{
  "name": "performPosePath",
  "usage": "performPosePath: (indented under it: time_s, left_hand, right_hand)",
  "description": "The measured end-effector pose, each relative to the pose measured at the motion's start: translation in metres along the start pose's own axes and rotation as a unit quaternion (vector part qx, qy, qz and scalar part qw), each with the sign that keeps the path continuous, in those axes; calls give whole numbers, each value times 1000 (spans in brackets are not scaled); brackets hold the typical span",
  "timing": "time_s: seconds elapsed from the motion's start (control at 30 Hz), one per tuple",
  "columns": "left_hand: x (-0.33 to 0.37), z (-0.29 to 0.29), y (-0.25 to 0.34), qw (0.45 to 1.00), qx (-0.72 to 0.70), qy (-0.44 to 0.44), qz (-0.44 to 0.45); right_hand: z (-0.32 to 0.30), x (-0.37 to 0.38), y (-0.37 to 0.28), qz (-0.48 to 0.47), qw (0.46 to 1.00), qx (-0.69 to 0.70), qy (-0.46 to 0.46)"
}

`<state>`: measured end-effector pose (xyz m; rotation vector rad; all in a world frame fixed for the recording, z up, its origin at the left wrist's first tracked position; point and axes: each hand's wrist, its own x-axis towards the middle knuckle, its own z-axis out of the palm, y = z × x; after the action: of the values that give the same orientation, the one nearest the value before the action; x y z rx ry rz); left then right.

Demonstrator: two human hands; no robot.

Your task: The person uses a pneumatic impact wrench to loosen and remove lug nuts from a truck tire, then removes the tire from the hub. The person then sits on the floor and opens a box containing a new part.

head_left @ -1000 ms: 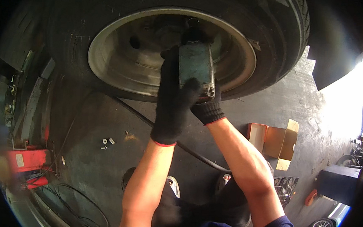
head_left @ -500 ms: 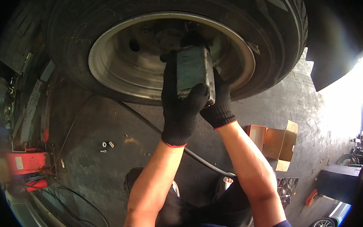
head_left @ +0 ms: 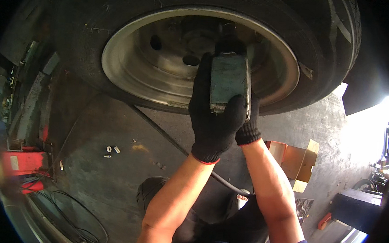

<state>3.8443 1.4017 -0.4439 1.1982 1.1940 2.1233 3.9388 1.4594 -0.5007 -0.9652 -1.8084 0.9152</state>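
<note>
An air impact wrench (head_left: 229, 81) with a worn grey-green body points into the wheel rim (head_left: 136, 89), its dark nose beside the hub. My left hand (head_left: 212, 127), in a black knit glove with red cuff edging, is closed around the wrench body from the left, thumb across its rear. Behind the wrench, my right hand (head_left: 249, 129), gloved alike, is closed on its lower part; its fingers are mostly hidden. Around the rim is a large black tyre (head_left: 82, 61). Where the nose meets the wheel is too dark to make out.
A black hose (head_left: 158, 129) crosses the floor beneath my arms. Small metal parts (head_left: 109, 150) lie at left, near a red jack-like device (head_left: 25, 162) and a coiled cable (head_left: 78, 234). To the right are an opened cardboard box (head_left: 296, 163) and a dark blue block (head_left: 358, 207).
The wheel, the wrench and both hands appear farther right in the view. The wrench looks straighter, and another rim hole has come into sight beside it. Both hands keep their grip.
</note>
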Motion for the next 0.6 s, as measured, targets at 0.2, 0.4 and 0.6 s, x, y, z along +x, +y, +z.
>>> performPosePath:
  time_s: [0.2, 0.4, 0.6]
  left_hand:
    - [2, 0, 0, 1000, -14, -4, 17]
    - [5, -1, 8, 999, 48, -16, 13]
    - [10, -3, 8, 996, 65, -34, 47]
  right_hand:
    - [6, 0, -2, 11, 1000, -8, -3]
    - [12, -2, -2, 16, 1000, -9, -6]
    - [11, -2, -2, 22, 1000, -10, -9]
